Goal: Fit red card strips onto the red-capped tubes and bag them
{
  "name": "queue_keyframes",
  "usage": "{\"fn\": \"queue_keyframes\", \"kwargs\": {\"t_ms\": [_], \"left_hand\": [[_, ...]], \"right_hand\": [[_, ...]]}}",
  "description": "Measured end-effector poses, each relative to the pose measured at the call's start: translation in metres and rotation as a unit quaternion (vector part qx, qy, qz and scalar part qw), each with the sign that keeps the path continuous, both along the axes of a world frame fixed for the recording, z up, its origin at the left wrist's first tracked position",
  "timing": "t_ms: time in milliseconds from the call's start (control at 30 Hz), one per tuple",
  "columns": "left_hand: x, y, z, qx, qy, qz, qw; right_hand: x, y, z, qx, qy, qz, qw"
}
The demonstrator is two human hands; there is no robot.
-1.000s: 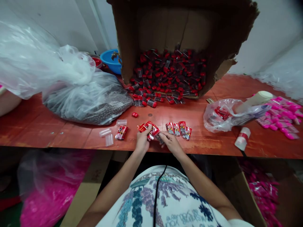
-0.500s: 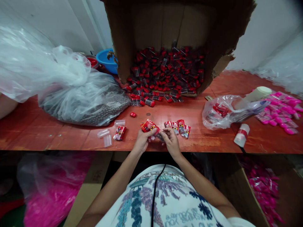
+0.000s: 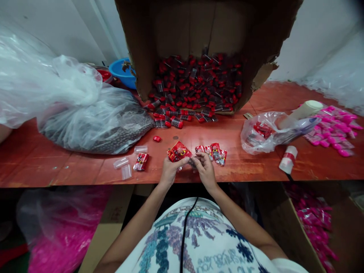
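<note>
Near the table's front edge, my left hand (image 3: 170, 170) is closed on a red printed packet (image 3: 179, 151), which stands up above the thumb. My right hand (image 3: 206, 168) meets it from the right, its thumb and fingers pinched at the packet's lower right side, where something dark and clear shows; the fingers hide most of it. Right beyond my right hand lie several small red packets (image 3: 216, 151). Left of my left hand rest a stack of red packets (image 3: 141, 162), several clear plastic tubes (image 3: 126, 171) and a single red cap (image 3: 156, 138).
A torn cardboard box (image 3: 139, 68) at the back spills red-capped tubes (image 3: 196, 91). Left stands a plastic bag of dark beads (image 3: 113, 125), with a blue basin (image 3: 123, 74) behind. To the right are a plastic bag with red packets (image 3: 256, 136), a white roll (image 3: 288, 159) and pink-capped items (image 3: 335, 127).
The red packet in my left hand has turned and now shows its printed face more flatly. The whole view has shifted slightly. Both hands stay close together.
</note>
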State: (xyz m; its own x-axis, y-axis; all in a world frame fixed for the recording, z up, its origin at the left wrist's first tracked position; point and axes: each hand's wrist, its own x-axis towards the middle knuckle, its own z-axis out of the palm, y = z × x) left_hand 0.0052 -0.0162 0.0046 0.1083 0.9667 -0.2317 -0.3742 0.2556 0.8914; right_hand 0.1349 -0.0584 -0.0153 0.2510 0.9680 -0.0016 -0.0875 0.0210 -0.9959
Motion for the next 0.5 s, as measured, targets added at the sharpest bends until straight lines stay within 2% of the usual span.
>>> {"fn": "queue_keyframes", "kwargs": {"t_ms": [100,267,500], "left_hand": [[0.001,0.001,0.002,-0.008,-0.017,0.008,1.000],[0.005,0.003,0.007,-0.006,-0.008,0.011,1.000],[0.000,0.006,0.010,0.007,0.003,-0.032,0.999]], "right_hand": [[0.001,-0.002,-0.001,0.034,-0.038,-0.021,0.998],[0.002,-0.006,0.000,0.056,-0.099,-0.006,0.993],[0.003,-0.005,0.004,0.017,-0.043,-0.007,0.999]]}}
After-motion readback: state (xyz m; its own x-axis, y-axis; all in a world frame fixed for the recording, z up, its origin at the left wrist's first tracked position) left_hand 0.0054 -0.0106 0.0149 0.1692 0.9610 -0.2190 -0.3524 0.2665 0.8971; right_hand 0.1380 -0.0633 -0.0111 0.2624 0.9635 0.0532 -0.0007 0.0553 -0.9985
